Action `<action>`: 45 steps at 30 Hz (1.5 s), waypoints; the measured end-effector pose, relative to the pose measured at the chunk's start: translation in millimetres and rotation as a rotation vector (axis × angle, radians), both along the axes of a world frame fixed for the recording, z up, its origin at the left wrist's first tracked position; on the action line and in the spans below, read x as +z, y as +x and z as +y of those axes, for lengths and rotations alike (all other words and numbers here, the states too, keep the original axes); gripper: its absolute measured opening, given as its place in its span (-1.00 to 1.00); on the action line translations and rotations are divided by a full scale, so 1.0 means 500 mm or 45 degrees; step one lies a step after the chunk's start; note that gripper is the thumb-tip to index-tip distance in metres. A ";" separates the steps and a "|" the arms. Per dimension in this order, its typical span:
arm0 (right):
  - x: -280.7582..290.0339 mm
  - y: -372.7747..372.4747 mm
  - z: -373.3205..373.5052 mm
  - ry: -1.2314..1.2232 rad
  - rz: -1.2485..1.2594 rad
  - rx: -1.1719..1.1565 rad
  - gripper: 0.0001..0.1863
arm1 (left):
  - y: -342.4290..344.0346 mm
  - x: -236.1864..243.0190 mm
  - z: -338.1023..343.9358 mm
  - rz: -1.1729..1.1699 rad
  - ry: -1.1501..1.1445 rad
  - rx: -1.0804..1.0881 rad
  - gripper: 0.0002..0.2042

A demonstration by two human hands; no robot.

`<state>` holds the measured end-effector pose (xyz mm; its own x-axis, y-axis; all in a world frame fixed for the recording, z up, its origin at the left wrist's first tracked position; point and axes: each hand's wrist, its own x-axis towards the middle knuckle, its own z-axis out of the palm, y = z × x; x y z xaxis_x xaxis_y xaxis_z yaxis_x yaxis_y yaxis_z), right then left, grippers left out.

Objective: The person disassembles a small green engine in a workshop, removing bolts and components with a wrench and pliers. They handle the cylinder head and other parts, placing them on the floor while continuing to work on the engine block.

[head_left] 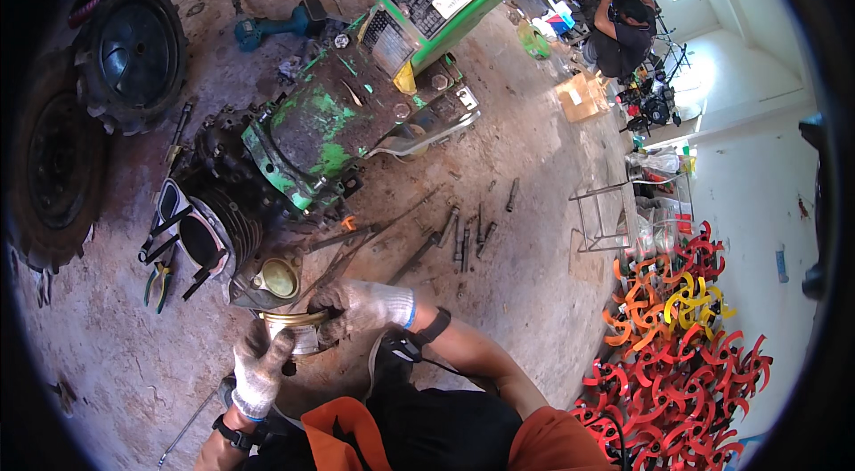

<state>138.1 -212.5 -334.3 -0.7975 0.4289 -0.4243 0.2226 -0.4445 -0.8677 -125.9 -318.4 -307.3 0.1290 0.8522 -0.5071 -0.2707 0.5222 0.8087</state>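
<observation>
My left hand (260,364), in a dirty white glove, grips the left side of a short round part (292,336) with a gold-coloured rim. My right hand (354,309), gloved too, has its fingers closed on the right side of the same part. Just above it is a round yellowish cup (278,279) on a metal piece. Further up-left lies a finned engine cylinder (233,226) with two oval openings and black studs, joined to a dirty green machine housing (303,142). Pliers (158,284) lie left of the cylinder.
Two tyred wheels (134,39) lie at upper left, near a teal power tool (276,28). Loose bolts (463,235) are on the concrete floor (508,311). A co-worker (619,39) is at upper right, near a cardboard box (581,99). Red, orange and yellow blade parts (677,382) are piled at right.
</observation>
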 end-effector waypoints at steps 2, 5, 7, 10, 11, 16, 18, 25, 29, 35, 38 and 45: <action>0.005 0.001 0.003 -0.072 -0.003 0.010 -0.67 | 0.000 -0.002 0.001 0.002 0.007 0.001 -0.64; 0.011 0.002 0.005 -0.161 -0.004 0.008 -0.63 | -0.004 -0.007 0.002 0.002 -0.002 -0.052 -0.57; 0.010 0.002 0.004 -0.080 0.008 -0.063 -0.60 | -0.005 -0.012 0.001 -0.033 -0.017 -0.049 -0.57; 0.001 0.004 0.006 -0.070 0.006 -0.108 -0.50 | -0.004 -0.016 -0.004 -0.103 -0.026 -0.005 -0.60; -0.004 0.006 0.006 -0.092 -0.018 -0.121 -0.51 | -0.003 -0.016 -0.006 -0.129 -0.028 0.016 -0.61; -0.020 0.028 0.011 -0.158 0.017 -0.210 -0.52 | -0.002 -0.013 -0.006 -0.154 -0.065 0.025 -0.59; -0.023 0.034 0.012 -0.145 0.066 -0.243 -0.52 | -0.001 -0.013 -0.004 -0.159 -0.070 0.020 -0.61; -0.041 0.056 0.023 -0.036 -0.078 -0.259 -0.47 | 0.002 -0.022 -0.008 -0.090 -0.097 -0.073 -0.61; -0.061 0.097 0.036 0.364 -0.309 -0.344 -0.61 | 0.002 -0.026 -0.014 -0.107 -0.127 -0.023 -0.67; -0.119 0.172 0.041 0.469 -0.687 -0.540 -0.66 | 0.007 -0.032 -0.014 -0.132 -0.148 0.010 -0.71; -0.165 0.201 0.049 0.515 -0.896 -0.605 -0.66 | 0.008 -0.035 -0.017 -0.097 -0.162 -0.010 -0.71; -0.185 0.227 0.075 0.806 -1.074 -0.993 -0.65 | 0.013 -0.041 -0.018 -0.088 -0.165 -0.037 -0.62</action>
<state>251.5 -175.1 -426.9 0.1594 0.9615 -0.2238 0.6673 -0.2721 -0.6933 -119.5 -327.3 -327.9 0.1911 0.7756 -0.6015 -0.3065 0.6294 0.7141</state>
